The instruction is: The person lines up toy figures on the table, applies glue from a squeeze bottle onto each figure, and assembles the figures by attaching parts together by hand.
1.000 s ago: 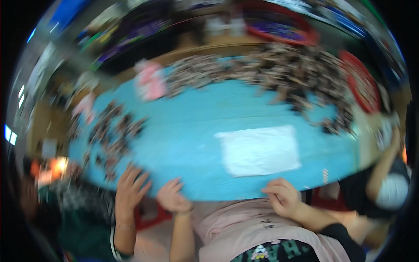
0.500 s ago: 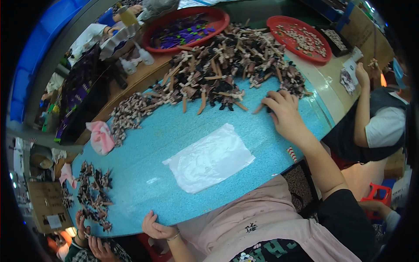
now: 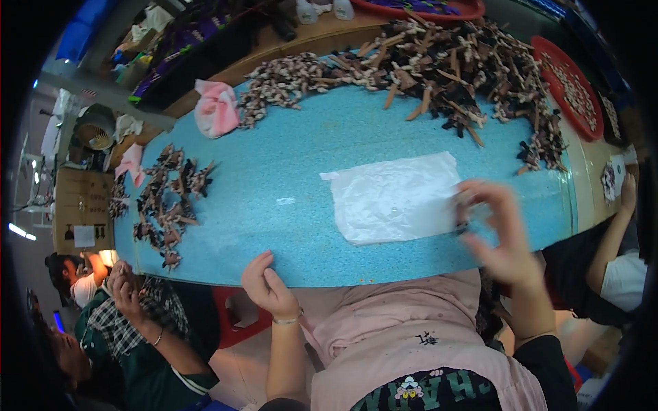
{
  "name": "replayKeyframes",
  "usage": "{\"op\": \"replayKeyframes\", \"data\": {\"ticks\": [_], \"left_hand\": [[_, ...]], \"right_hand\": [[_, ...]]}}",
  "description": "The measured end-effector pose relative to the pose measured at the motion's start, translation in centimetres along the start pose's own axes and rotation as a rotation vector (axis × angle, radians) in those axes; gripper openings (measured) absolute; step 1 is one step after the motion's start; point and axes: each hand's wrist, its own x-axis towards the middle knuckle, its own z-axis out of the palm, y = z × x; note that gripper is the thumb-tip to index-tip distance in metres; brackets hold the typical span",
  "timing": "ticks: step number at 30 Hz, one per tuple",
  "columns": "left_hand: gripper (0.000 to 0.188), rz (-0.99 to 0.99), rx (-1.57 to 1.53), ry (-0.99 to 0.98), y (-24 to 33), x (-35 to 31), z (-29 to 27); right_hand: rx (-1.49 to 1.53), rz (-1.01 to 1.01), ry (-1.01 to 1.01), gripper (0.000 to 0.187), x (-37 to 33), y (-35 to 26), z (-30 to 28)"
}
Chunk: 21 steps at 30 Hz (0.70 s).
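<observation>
My right hand (image 3: 504, 236), smeared by motion, is over the right end of a crinkled white plastic sheet (image 3: 394, 198) on the blue table. Between its fingers is a small dark brown and pinkish figure piece (image 3: 462, 211), too blurred to make out fully. Beside the table's near edge my left hand (image 3: 269, 286) holds nothing, its thumb apart from its loosely curved fingers. A large heap of similar small brown, black and beige figures (image 3: 445, 65) with tan sticks lies along the far right side.
Small pale-and-brown pieces (image 3: 281, 82) trail left from the heap, beside a pink-and-white cloth (image 3: 216, 109). Another cluster of figures (image 3: 168, 195) lies at the left, near a seated co-worker (image 3: 147, 329). A red tray (image 3: 569, 89) holds small beige pieces; another co-worker sits right.
My right hand has left the heap's edge and come back to the white sheet with a small dark piece. The view has turned, and my left hand remains by the near edge.
</observation>
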Motion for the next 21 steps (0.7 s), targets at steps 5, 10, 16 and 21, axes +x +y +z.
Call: {"op": "replayKeyframes", "data": {"ticks": [5, 10, 16, 21], "left_hand": [[0.040, 0.025, -0.490, -0.330, 7.8, 1.5, 0.1], [0.058, 0.288, -0.468, -0.683, 8.5, 2.4, 1.6], [0.053, 0.368, -0.338, -0.668, 8.0, 1.9, 1.9], [0.053, 0.376, -0.352, -0.641, 8.4, 2.1, 2.4]], "right_hand": [[0.155, 0.006, -0.183, 0.037, -1.0, 0.2, 8.7], [-0.061, -0.167, -0.199, 0.030, -1.5, 1.3, 8.9], [-0.515, -0.102, 0.133, 0.026, 0.6, 2.1, -1.3], [-0.696, -0.018, 0.317, 0.027, 7.6, 5.0, -6.4]]}}
